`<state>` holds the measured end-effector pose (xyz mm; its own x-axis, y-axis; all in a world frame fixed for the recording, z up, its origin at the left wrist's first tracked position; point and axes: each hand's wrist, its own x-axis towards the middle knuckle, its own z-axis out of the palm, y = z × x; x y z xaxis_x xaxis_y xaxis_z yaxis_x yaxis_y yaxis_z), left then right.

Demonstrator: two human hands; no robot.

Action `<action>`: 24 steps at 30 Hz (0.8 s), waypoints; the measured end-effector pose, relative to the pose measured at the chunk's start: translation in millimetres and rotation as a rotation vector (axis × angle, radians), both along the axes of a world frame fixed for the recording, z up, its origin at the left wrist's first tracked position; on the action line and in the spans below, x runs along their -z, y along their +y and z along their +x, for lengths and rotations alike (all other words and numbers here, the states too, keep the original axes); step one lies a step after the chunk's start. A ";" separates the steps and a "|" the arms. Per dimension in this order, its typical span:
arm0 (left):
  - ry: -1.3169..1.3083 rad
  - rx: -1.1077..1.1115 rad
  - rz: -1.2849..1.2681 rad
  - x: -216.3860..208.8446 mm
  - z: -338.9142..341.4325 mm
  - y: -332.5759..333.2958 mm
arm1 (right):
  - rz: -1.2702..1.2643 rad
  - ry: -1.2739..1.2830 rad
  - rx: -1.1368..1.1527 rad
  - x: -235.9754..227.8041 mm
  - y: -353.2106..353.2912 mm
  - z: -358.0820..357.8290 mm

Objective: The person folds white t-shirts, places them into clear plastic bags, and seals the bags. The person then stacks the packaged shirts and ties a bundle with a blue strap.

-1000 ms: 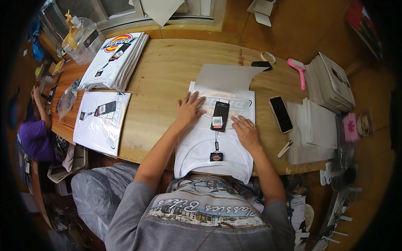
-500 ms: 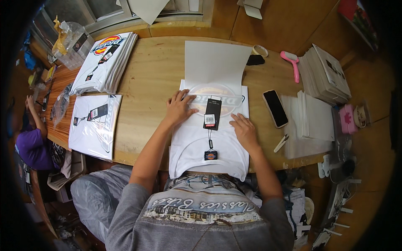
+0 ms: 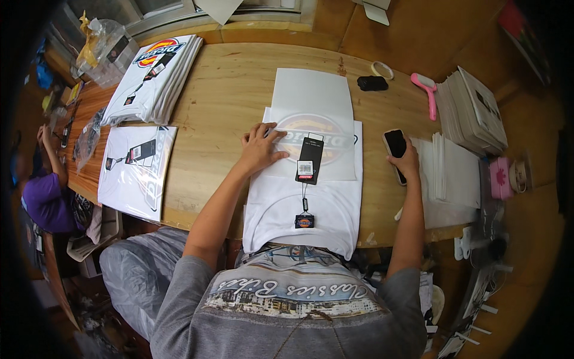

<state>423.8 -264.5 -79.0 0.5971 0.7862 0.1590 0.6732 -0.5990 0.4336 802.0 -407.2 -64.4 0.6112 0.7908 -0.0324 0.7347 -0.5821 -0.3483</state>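
A folded white T-shirt (image 3: 281,206) lies before me with a translucent sheet (image 3: 311,96) over its printed chest. A black hang tag (image 3: 310,154) with a white label rests on top of the sheet, its cord running to a small dark tag (image 3: 304,221) near the collar. Fingers apart, my left hand (image 3: 263,148) presses on the sheet's left side. Off to the right, my right hand (image 3: 408,161) is closed around the edges of a smartphone (image 3: 395,143) on the table. Part of the phone is hidden by the fingers.
Stacked folded T-shirts (image 3: 161,84) stand at the far left, with a bagged T-shirt (image 3: 134,173) nearer. At right are a pink-handled lint roller (image 3: 427,93), a pile of packs (image 3: 472,110), white sheets (image 3: 451,164), a tape roll (image 3: 382,70) and a black object (image 3: 372,83). Another person (image 3: 51,203) sits left.
My right hand has left the T-shirt, moved right and taken hold of the smartphone. The translucent sheet now lies flatter and further down the shirt. My left hand stays on it.
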 end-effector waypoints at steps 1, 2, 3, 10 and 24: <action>0.006 -0.001 0.000 -0.1 -0.3 0.0 | 0.005 -0.001 0.046 -5.5 4.9 -5.5; 0.012 -0.004 0.003 -1.1 -0.5 0.6 | 0.013 -0.002 0.090 -15.5 12.5 -17.5; 0.025 -0.005 0.011 -1.5 -1.1 0.4 | 0.020 -0.003 0.135 -22.3 19.6 -30.0; 0.094 -0.018 0.098 -6.8 2.7 10.6 | 0.363 0.182 -0.819 -62.6 55.6 -151.0; -0.173 0.108 0.186 4.8 63.4 59.3 | 0.324 0.055 -0.804 12.1 130.9 -143.6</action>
<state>487.1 -205.2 -83.8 0.6271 0.6672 0.4019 0.5268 -0.7434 0.4121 658.4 -276.3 -76.5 -0.1324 0.9576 0.2558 0.8579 0.2400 -0.4542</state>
